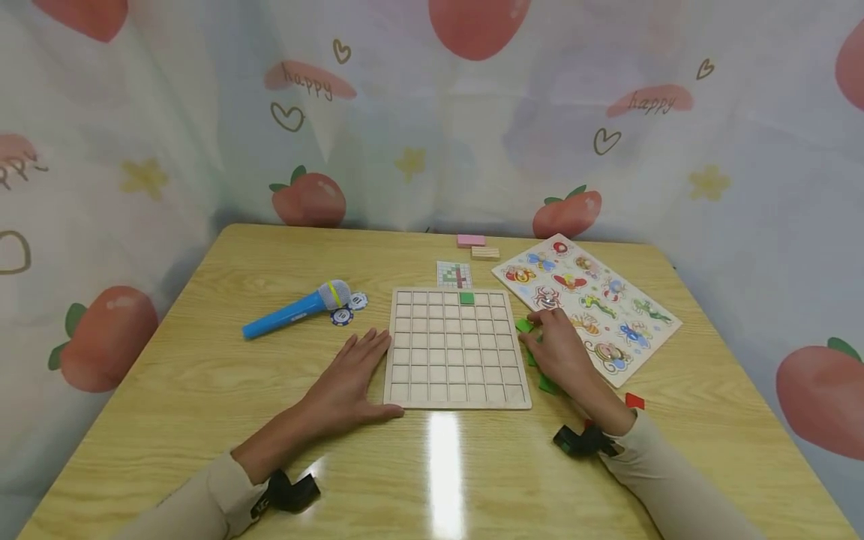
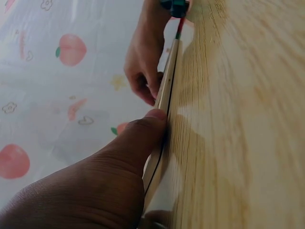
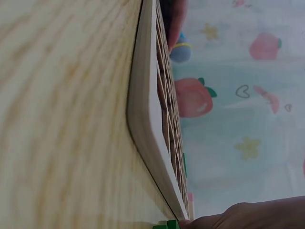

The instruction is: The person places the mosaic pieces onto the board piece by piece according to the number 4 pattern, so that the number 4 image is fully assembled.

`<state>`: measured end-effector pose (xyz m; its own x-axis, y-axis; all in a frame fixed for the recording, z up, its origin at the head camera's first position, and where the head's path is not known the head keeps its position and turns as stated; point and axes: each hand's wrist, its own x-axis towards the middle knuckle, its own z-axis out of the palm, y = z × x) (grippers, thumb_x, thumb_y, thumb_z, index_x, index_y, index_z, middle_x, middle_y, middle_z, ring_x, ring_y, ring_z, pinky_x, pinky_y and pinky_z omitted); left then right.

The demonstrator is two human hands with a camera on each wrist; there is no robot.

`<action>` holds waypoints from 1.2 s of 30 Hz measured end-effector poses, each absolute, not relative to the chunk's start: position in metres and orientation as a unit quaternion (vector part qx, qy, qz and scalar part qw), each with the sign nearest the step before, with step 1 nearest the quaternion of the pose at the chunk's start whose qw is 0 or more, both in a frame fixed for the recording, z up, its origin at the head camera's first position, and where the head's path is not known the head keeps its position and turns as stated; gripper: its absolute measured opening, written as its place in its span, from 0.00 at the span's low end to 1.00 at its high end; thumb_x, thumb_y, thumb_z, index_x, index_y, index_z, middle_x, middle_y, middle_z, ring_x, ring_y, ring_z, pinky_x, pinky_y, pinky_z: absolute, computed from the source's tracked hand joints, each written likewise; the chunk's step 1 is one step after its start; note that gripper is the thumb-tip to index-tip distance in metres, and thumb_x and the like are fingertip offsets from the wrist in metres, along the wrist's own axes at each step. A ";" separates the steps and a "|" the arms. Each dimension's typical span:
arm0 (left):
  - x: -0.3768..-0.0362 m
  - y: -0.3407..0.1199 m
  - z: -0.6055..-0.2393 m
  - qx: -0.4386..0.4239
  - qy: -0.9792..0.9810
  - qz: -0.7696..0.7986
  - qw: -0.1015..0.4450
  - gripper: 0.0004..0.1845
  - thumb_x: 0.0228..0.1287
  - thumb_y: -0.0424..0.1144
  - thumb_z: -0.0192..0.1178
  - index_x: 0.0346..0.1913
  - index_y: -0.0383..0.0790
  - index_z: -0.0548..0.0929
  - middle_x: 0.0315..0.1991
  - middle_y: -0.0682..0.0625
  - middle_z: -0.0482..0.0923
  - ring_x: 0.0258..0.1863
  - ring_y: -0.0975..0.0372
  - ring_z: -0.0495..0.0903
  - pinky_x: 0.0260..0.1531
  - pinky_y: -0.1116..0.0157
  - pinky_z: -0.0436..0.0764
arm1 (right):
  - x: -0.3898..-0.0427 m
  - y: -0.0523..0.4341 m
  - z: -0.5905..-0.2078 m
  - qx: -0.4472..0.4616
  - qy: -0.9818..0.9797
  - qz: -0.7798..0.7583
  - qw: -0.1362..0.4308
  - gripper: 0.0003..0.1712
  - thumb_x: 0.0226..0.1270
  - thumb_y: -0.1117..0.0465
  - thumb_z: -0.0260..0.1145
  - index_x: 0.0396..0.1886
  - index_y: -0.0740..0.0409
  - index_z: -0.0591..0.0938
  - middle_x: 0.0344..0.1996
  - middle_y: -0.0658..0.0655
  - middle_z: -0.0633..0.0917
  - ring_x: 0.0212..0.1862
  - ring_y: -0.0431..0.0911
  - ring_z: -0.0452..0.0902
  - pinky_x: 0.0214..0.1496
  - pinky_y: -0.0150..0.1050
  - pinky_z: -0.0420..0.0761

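A wooden grid board (image 1: 456,349) lies flat on the table, with one green square tile (image 1: 467,298) in its top row. My left hand (image 1: 344,382) rests along the board's left side, fingers extended and thumb at the front corner; the thumb (image 2: 147,126) touches the board's edge in the left wrist view. Just right of the board, my right hand (image 1: 556,349) has its fingers bent down at a group of green tiles (image 1: 547,385). A green tile (image 1: 523,325) shows between its thumb and forefinger, which pinch it. The hand hides part of the group.
A small pattern card (image 1: 454,274) lies behind the board, near pink (image 1: 471,241) and plain wooden blocks (image 1: 484,253). An insect puzzle board (image 1: 594,304) is at right, a red tile (image 1: 634,401) in front of it. At left are a blue toy microphone (image 1: 297,309) and chips (image 1: 342,316).
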<state>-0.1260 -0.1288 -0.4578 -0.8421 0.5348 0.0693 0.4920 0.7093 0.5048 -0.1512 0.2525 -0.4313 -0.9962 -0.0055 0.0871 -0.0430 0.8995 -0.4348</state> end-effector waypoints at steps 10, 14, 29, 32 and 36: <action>-0.124 -0.138 -0.453 0.267 0.928 0.256 0.036 0.65 0.54 0.66 0.78 0.86 0.37 0.56 0.87 0.43 0.55 0.88 0.47 0.50 0.88 0.43 0.47 | -0.137 0.259 -0.412 0.013 -0.971 0.236 0.022 0.22 0.80 0.59 0.65 0.66 0.66 0.80 0.59 0.69 0.79 0.49 0.57 0.81 0.49 0.53 0.84; -0.124 -0.141 -0.454 0.266 0.929 0.254 0.034 0.65 0.54 0.66 0.78 0.86 0.37 0.57 0.87 0.43 0.56 0.88 0.47 0.50 0.88 0.43 0.47 | -0.130 0.262 -0.415 0.020 -0.971 0.237 0.010 0.18 0.81 0.61 0.63 0.62 0.67 0.82 0.57 0.69 0.79 0.45 0.54 0.79 0.44 0.47 0.82; -0.124 -0.135 -0.458 0.277 0.925 0.258 0.038 0.65 0.54 0.66 0.78 0.85 0.37 0.57 0.87 0.43 0.56 0.88 0.47 0.50 0.88 0.44 0.47 | -0.128 0.247 -0.404 0.075 -0.970 0.233 0.013 0.14 0.77 0.65 0.64 0.58 0.64 0.83 0.52 0.65 0.79 0.42 0.49 0.75 0.40 0.39 0.77; -0.124 -0.133 -0.457 0.279 0.924 0.259 0.037 0.65 0.54 0.66 0.78 0.85 0.36 0.57 0.86 0.42 0.57 0.88 0.47 0.51 0.89 0.45 0.46 | -0.139 0.229 -0.394 0.131 -0.963 0.235 -0.002 0.14 0.75 0.67 0.65 0.57 0.63 0.84 0.51 0.63 0.79 0.43 0.49 0.76 0.41 0.39 0.79; -0.125 -0.130 -0.457 0.281 0.923 0.260 0.040 0.65 0.54 0.66 0.77 0.85 0.36 0.57 0.87 0.43 0.56 0.88 0.47 0.50 0.89 0.45 0.46 | -0.166 0.205 -0.388 0.192 -0.957 0.216 -0.029 0.14 0.76 0.67 0.66 0.58 0.61 0.84 0.52 0.62 0.80 0.45 0.50 0.79 0.44 0.41 0.82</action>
